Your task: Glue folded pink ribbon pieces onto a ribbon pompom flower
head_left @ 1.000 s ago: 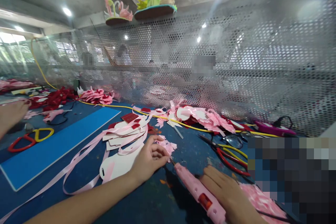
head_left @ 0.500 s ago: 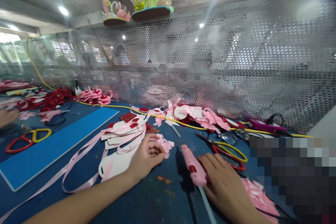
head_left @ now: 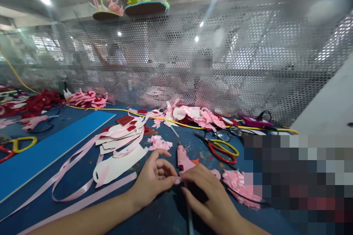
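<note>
My left hand (head_left: 157, 180) is closed in a pinch on the tip of a pale pink ribbon (head_left: 110, 187); the ribbon's long part runs behind my left forearm. My right hand (head_left: 209, 194) meets it there, index finger and thumb curled at the same small ribbon tip. Just beyond my right fingers a pink glue gun (head_left: 184, 158) lies on its side, partly hidden by that hand, its clear glue stick (head_left: 190, 214) pointing toward me. A white card shape (head_left: 120, 165) with a slot lies left of my hands, and a crumpled pink ribbon piece (head_left: 159, 142) rests behind them.
Red-and-yellow scissors (head_left: 223, 150) and glasses (head_left: 223, 136) lie behind to the right. A pink ribbon bundle (head_left: 242, 187) sits by a black cord. Leftward is a long blue board (head_left: 63, 141). A yellow cable (head_left: 190, 126) crosses before the perforated metal screen (head_left: 165, 62).
My right hand has left the glue gun's side and come over to my left hand. The gun now lies turned on its side. A ribbon strip now shows beside my left forearm.
</note>
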Available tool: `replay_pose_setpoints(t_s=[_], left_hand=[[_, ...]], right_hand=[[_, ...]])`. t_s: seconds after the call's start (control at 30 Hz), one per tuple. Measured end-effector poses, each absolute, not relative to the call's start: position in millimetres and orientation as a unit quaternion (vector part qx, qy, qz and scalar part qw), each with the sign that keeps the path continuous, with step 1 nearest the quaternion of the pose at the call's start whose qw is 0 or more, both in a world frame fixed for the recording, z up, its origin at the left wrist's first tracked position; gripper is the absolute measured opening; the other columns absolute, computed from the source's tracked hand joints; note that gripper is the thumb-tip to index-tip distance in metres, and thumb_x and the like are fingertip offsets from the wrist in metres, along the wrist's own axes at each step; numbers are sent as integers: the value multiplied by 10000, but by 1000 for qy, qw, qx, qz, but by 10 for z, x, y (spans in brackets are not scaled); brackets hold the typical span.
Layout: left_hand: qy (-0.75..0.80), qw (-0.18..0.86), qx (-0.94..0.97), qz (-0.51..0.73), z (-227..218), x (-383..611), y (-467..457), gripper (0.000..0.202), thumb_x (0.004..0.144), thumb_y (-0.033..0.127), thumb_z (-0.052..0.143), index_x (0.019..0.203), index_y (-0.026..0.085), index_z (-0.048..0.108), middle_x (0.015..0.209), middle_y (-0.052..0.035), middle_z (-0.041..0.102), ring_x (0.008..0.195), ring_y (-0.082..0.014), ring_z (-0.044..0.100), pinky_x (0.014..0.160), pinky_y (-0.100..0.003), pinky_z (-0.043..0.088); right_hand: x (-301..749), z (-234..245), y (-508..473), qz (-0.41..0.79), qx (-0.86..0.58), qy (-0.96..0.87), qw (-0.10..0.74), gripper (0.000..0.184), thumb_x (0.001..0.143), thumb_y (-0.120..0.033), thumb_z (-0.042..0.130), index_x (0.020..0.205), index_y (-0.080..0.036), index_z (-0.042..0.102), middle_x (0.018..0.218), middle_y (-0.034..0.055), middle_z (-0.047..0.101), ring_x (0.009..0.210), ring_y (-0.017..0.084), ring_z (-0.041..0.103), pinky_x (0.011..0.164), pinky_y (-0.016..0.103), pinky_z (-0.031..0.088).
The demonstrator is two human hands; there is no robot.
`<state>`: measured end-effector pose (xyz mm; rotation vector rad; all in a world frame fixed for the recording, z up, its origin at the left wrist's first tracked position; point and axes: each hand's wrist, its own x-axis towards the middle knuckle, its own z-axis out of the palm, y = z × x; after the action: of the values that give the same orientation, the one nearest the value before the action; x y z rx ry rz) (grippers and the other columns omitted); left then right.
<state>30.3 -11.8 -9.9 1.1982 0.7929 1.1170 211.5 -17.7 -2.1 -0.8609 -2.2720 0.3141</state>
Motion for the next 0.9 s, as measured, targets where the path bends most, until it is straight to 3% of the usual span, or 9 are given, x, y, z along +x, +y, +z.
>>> replay_pose_setpoints(t_s=[0.4, 0.63, 0.9], left_hand=[[344, 612, 544, 460, -97, 319, -144, 467, 662, 93, 673, 998, 203, 368, 709, 42, 611, 567, -57, 508, 576, -195, 388], [362, 540, 609, 455, -74, 303, -157, 356, 725, 87, 604, 990, 199, 395, 812, -9, 641, 708, -109, 571, 627, -223, 405], [365, 523, 627, 447, -91, 304, -169, 339, 740, 110, 608, 990, 197, 397, 775, -2, 662, 638, -102, 550, 625, -231, 411]], right_hand=[[2125, -42, -168, 94, -314, -874, 359, 106, 849, -135, 502, 832, -203, 581, 747, 10, 641, 698, 144, 554, 623, 267, 422], [2141, -25, -165, 97, -327, -867, 364, 107, 859, -150, 495, 820, -203, 579, 745, 16, 638, 698, 148, 558, 615, 270, 418], [2149, -30, -170, 94, -326, -871, 355, 101, 863, -158, 489, 810, -195, 567, 744, 20, 628, 699, 153, 551, 614, 273, 416]])
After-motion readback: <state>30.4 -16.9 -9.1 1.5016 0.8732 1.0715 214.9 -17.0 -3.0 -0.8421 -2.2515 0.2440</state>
